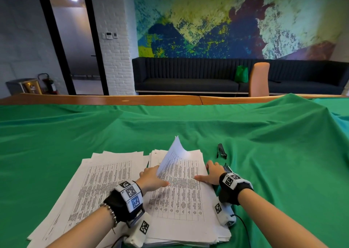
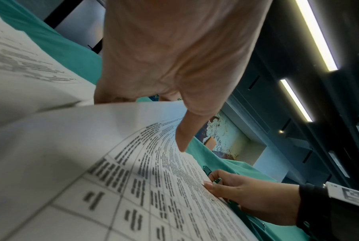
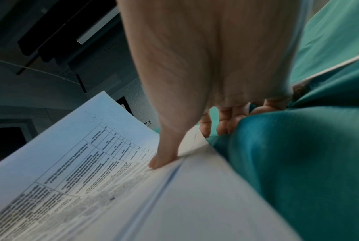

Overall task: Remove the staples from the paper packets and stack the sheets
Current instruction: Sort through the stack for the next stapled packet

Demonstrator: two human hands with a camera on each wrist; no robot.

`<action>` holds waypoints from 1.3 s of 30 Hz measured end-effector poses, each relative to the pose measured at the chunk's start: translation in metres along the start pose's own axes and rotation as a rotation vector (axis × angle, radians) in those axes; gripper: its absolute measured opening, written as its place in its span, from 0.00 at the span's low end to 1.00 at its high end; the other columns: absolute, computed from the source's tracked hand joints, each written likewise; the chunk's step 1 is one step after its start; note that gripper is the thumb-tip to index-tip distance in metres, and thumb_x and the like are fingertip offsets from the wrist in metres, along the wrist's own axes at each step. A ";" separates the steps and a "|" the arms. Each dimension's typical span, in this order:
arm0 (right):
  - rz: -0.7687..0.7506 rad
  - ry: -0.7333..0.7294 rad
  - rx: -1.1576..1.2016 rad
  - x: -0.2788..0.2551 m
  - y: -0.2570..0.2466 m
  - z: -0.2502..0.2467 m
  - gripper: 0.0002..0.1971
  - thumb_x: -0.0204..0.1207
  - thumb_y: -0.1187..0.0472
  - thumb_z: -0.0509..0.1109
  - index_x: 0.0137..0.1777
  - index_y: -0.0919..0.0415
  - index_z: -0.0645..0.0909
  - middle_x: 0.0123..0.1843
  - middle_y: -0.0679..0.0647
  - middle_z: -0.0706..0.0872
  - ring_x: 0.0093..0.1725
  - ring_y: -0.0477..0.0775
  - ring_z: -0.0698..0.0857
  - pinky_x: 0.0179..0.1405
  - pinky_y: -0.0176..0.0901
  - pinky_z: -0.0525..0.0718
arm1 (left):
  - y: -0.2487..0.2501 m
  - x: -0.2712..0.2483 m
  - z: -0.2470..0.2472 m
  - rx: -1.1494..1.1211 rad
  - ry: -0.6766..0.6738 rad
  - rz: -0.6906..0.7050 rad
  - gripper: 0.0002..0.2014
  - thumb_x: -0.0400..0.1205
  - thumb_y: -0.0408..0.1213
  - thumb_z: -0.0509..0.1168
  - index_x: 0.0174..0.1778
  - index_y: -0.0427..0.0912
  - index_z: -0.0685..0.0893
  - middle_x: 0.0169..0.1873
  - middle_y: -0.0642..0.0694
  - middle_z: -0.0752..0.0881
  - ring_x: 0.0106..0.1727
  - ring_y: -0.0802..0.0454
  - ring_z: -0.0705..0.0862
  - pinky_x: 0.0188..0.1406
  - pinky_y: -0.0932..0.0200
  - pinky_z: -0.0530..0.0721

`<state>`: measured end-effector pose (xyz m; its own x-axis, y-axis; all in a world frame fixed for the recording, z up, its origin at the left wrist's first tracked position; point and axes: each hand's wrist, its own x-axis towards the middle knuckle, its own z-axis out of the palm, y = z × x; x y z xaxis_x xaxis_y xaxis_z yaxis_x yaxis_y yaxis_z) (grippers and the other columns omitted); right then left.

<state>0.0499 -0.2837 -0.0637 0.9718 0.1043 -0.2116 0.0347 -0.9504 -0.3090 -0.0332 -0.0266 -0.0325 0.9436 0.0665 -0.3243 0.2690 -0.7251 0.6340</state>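
**Thin sheets, lifted by the edge**

The top sheet [image 1: 174, 154] curls up off the right-hand paper stack [image 1: 181, 200], so we judge it light, floppy and quick to crease or tear; best taken at a free edge or corner. Our left hand [image 1: 153, 178] lifts its left edge, fingers under the paper and thumb lying on the page. Our right hand [image 1: 211, 173] lies on the stack's right edge, thumb pressing the page; whether its curled fingers hold anything we cannot tell. We count two stacks, the second [image 1: 90, 187] just to the left, both on the green cloth [image 1: 264, 134], and one black stapling tool [image 1: 221, 151] nearby.
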 end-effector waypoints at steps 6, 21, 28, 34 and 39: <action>-0.004 0.001 -0.001 -0.002 0.000 -0.001 0.42 0.63 0.26 0.70 0.66 0.56 0.69 0.64 0.58 0.76 0.63 0.58 0.77 0.64 0.52 0.78 | -0.005 0.001 -0.001 -0.043 -0.005 0.017 0.37 0.65 0.51 0.74 0.72 0.53 0.75 0.62 0.47 0.77 0.65 0.43 0.76 0.69 0.39 0.76; -0.003 -0.014 0.006 -0.004 -0.002 -0.002 0.42 0.63 0.26 0.71 0.67 0.56 0.68 0.65 0.58 0.75 0.65 0.59 0.75 0.67 0.54 0.76 | 0.010 -0.006 0.006 -0.438 0.051 0.146 0.51 0.73 0.31 0.75 0.83 0.56 0.48 0.73 0.47 0.73 0.66 0.47 0.80 0.65 0.48 0.81; 0.004 -0.103 0.037 -0.004 -0.003 -0.012 0.42 0.53 0.20 0.70 0.54 0.54 0.70 0.54 0.53 0.77 0.53 0.54 0.79 0.53 0.47 0.80 | 0.018 -0.011 -0.011 -0.424 -0.023 0.057 0.23 0.83 0.34 0.66 0.75 0.38 0.72 0.68 0.43 0.81 0.60 0.48 0.80 0.64 0.51 0.78; 0.026 -0.087 0.709 -0.016 -0.001 -0.043 0.19 0.72 0.44 0.76 0.39 0.59 0.76 0.37 0.53 0.82 0.33 0.51 0.79 0.35 0.40 0.75 | 0.022 -0.007 -0.008 -0.644 -0.026 0.150 0.15 0.84 0.30 0.64 0.66 0.43 0.78 0.60 0.41 0.87 0.58 0.42 0.86 0.63 0.39 0.82; -0.018 -0.228 1.135 -0.025 0.006 -0.057 0.19 0.69 0.61 0.79 0.57 0.69 0.84 0.58 0.65 0.89 0.55 0.65 0.89 0.54 0.59 0.88 | 0.043 -0.015 -0.015 -0.723 -0.095 0.245 0.12 0.85 0.33 0.62 0.65 0.45 0.78 0.59 0.43 0.87 0.57 0.45 0.87 0.58 0.44 0.86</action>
<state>0.0390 -0.3092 -0.0076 0.9046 0.2751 -0.3256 -0.2940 -0.1505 -0.9439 -0.0329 -0.0481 0.0103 0.9806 -0.1211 -0.1541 0.1450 -0.0807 0.9861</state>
